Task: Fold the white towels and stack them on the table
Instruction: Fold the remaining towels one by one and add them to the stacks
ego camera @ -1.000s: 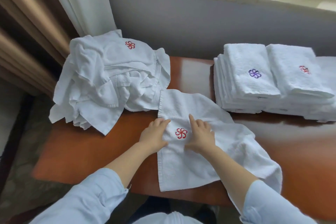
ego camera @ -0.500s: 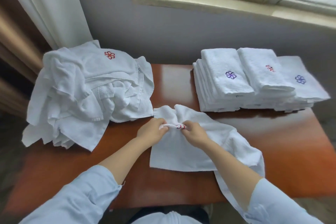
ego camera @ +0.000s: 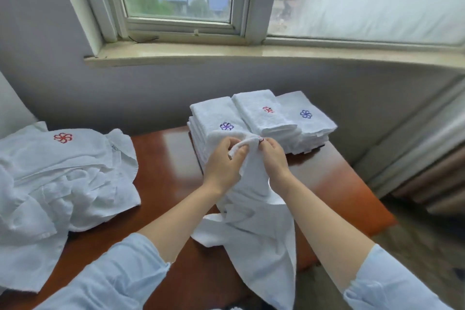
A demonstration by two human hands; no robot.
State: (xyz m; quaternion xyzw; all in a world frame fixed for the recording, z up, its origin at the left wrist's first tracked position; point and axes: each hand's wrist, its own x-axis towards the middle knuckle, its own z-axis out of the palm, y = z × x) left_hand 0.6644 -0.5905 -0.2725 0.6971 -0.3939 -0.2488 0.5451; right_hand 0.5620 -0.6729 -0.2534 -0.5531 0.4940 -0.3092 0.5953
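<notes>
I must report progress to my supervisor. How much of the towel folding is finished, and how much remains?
Done: the folded towels stand in neat stacks at the far right of the table. In hand: the left hand and right hand pinch the top edge of one lifted towel, which hangs unfolded. Left: that towel, plus the crumpled pile at the left; its count cannot be told.

Person wears pale blue sleeves of soft fabric: left sleeve [ego camera: 113,274], right sleeve [ego camera: 392,284]. Both end well short of the wrists; forearms [ego camera: 176,216] bare below. Left hem looks slightly frayed, possibly only blur. Left hand [ego camera: 221,161] and right hand [ego camera: 274,158] bare.
</notes>
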